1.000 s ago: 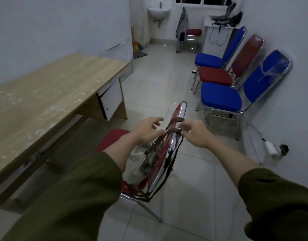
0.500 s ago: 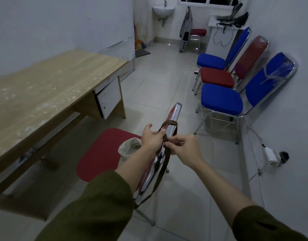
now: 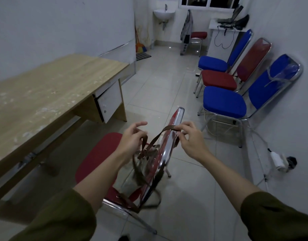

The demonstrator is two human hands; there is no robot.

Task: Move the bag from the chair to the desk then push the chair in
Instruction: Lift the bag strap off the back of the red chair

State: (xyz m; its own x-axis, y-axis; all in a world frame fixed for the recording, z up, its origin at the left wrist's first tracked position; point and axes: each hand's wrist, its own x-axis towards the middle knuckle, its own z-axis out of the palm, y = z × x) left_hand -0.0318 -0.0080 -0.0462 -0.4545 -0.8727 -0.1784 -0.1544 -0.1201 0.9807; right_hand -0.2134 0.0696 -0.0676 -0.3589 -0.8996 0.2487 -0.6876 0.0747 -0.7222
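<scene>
A red chair [image 3: 99, 153] with a chrome frame stands in front of me, its backrest edge-on towards me. A pale fabric bag [image 3: 142, 169] with brown straps hangs against the backrest above the seat, blurred. My right hand [image 3: 191, 141] pinches the brown strap where it loops over the top of the backrest. My left hand [image 3: 132, 140] grips another part of the strap on the seat side, thumb and forefinger raised. The wooden desk [image 3: 45, 94] is to the left, its top bare apart from pale flecks.
Three chairs, blue [image 3: 224, 103], red [image 3: 219, 79] and blue [image 3: 212, 63], line the right wall. A power adapter and cable [image 3: 278, 160] lie on the floor by that wall. A sink [image 3: 163, 13] and another chair [image 3: 198, 35] are at the far end.
My hands have moved apart, pulling the strap wider and lifting it over the backrest top. The bag has shifted and looks blurred, and the camera has tilted slightly.
</scene>
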